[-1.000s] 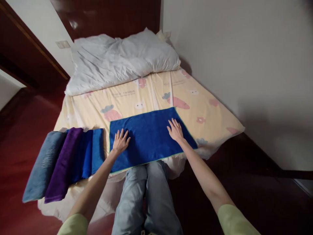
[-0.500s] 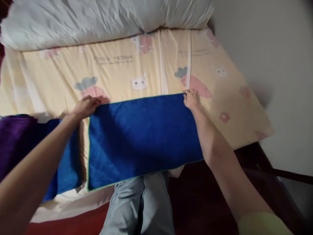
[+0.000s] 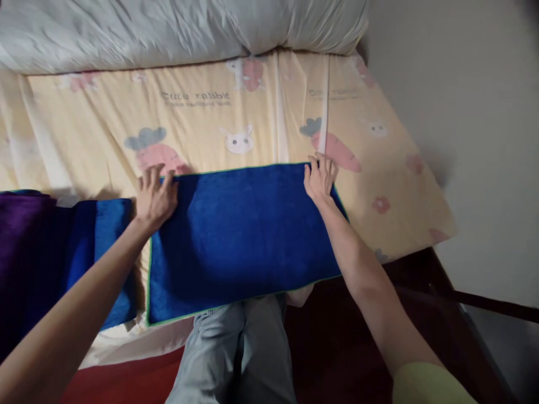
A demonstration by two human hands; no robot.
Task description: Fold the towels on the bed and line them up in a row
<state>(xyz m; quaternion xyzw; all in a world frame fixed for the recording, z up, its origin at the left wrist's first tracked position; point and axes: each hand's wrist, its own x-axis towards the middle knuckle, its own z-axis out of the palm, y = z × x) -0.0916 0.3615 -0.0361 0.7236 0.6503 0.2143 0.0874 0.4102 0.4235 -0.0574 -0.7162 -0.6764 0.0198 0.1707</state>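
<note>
A blue towel (image 3: 248,230) with a thin green edge lies spread flat along the front of the bed, its near edge reaching my knees. On its far left corner rests my left hand (image 3: 156,196), palm down with the fingers spread. My right hand (image 3: 320,175) lies on the far right corner, fingers apart and stretched past the green edge onto the sheet. Neither hand grips the cloth. Left of the towel, partly behind my left forearm, are folded blue cloths (image 3: 113,224) and a purple cloth (image 3: 25,235).
The bed sheet (image 3: 273,123) is pale yellow, printed with rabbits and carrots. A rolled white quilt (image 3: 168,33) runs along the back. A light wall (image 3: 463,112) stands at the right. My legs (image 3: 248,348) are at the front edge, above a dark red floor (image 3: 337,348).
My left hand has gone from pinching the far left corner to lying flat on it. The right hand has shifted slightly left and inward, its fingers opened out over the far right corner.
</note>
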